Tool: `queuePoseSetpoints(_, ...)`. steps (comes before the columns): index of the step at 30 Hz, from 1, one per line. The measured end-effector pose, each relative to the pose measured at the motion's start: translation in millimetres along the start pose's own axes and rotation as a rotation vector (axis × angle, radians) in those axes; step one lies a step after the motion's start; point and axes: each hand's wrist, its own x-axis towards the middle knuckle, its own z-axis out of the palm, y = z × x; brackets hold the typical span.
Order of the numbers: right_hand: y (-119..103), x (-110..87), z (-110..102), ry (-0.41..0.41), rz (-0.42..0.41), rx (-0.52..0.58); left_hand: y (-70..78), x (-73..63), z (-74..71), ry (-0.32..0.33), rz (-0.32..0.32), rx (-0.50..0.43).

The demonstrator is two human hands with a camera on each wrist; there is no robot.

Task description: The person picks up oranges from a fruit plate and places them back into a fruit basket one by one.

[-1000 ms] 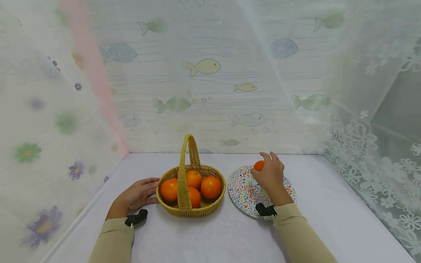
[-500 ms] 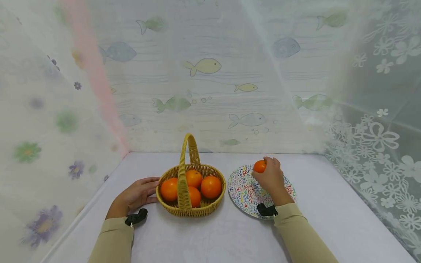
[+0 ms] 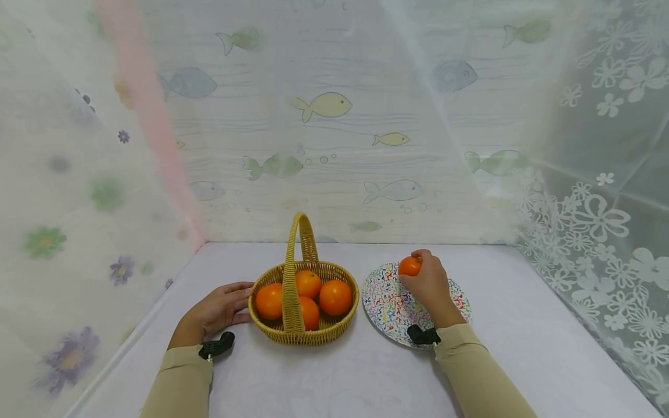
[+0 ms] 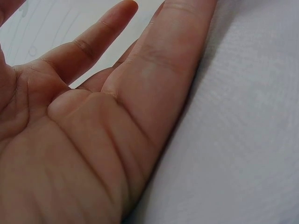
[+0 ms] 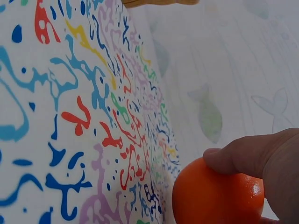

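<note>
My right hand grips an orange over the far part of a round plate with a multicoloured squiggle pattern. In the right wrist view the thumb lies on top of the orange, close beside the patterned surface. At the left, my left hand touches the side of a yellow wicker basket with its fingertips, the fingers extended. The left wrist view has the palm low against the white cloth. Several oranges lie in the basket, one partly behind its tall handle.
A white cloth covers the table. Behind it hangs a fish-printed curtain; flowered sheer curtains enclose the left and right sides. Each wrist carries a small black camera. The basket handle rises well above the basket rim.
My right hand's fingers have closed further round the orange, and the orange has shifted slightly over the plate. The left hand and the basket stay as they were.
</note>
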Motion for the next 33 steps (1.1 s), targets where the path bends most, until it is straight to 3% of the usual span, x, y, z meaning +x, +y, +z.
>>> queuePoseSetpoints(6, -2.3, -2.5, 0.6, 0.022, -0.027, -0.017, 1.1, -0.5, 0.2, 0.015, -0.01, 0.01)
queuePoseSetpoints(18, -28.1, -11.1, -1.9, 0.033, -0.075, -0.023, 0.6, 0.8, -1.0, 0.019, -0.023, -0.004)
queuePoseSetpoints(33, -40.8, -20.9, -10.7, 0.043, -0.166, -0.026, 10.2, -13.3, 10.4, 0.045, -0.023, 0.013)
